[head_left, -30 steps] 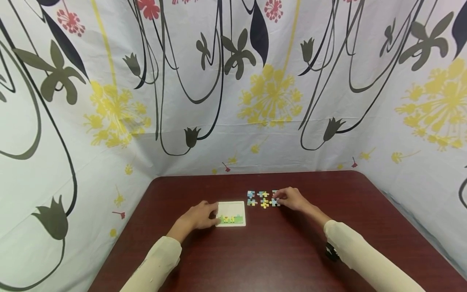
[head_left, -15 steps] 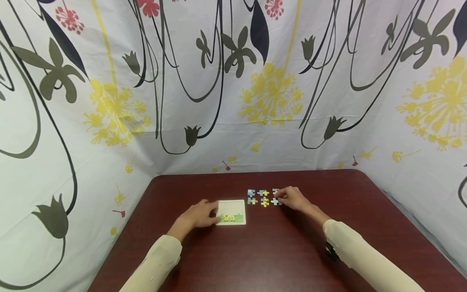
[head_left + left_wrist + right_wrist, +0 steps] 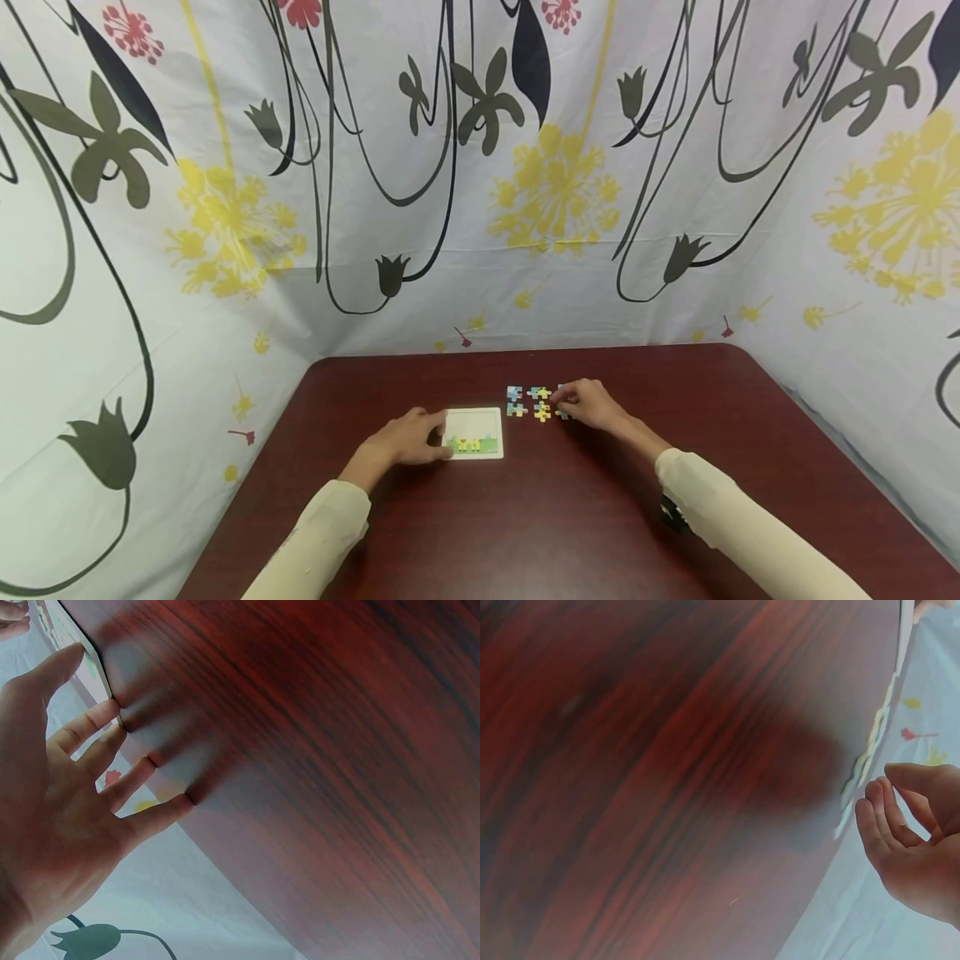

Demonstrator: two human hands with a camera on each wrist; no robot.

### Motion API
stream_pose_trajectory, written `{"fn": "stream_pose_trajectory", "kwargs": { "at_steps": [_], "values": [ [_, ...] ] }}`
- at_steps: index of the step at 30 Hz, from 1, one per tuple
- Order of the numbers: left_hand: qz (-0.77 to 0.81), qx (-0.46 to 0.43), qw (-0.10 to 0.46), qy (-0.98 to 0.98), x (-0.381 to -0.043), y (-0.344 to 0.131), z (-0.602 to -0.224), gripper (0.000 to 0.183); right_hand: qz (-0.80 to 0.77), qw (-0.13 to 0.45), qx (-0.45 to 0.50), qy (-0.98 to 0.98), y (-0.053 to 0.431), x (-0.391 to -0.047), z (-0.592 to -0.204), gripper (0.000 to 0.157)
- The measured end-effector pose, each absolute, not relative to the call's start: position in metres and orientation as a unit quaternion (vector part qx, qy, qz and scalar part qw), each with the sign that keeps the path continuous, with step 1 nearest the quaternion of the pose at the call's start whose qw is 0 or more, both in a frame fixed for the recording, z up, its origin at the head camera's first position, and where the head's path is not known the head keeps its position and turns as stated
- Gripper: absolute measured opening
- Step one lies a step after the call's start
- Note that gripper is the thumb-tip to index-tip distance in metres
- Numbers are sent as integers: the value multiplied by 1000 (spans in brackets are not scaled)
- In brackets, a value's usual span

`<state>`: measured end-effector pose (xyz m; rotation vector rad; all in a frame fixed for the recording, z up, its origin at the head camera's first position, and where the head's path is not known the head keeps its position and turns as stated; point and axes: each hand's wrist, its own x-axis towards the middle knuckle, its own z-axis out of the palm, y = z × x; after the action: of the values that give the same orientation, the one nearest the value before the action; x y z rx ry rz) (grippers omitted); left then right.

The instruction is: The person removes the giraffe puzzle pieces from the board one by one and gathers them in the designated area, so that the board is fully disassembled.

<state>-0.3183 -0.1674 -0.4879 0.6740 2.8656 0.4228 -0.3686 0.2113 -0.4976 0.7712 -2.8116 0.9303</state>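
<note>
A small white puzzle tray (image 3: 471,423) lies flat on the table, with a green-and-yellow picture strip along its near side. My left hand (image 3: 408,437) rests on the tray's left edge, its thumb at the near corner and its fingers spread; the left wrist view shows the fingers (image 3: 154,761) fairly straight. Right of the tray lie several jigsaw pieces (image 3: 542,411) in two rows. Just above the rightmost of these hovers my right hand (image 3: 588,404), fingertips drawn toward the thumb; it partly covers pieces there. No piece shows between those fingertips in the right wrist view.
A dark red-brown wooden table (image 3: 480,533) extends under both arms. A white cloth (image 3: 480,317) with printed flowers hangs behind it and at both sides. Something dark (image 3: 672,512) is at the right wrist, beneath the sleeve.
My right hand has moved slightly left, from the rightmost pieces toward the middle ones. The left hand stays on the tray. The head view has shifted a little.
</note>
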Motion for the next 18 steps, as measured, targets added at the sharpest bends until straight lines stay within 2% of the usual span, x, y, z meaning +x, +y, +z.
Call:
{"fn": "stream_pose_trajectory", "kwargs": {
  "at_steps": [18],
  "values": [
    [151, 217, 91, 960, -316, -166, -486, 37, 321, 19, 342, -883, 137, -353, -487, 16]
  ]
}}
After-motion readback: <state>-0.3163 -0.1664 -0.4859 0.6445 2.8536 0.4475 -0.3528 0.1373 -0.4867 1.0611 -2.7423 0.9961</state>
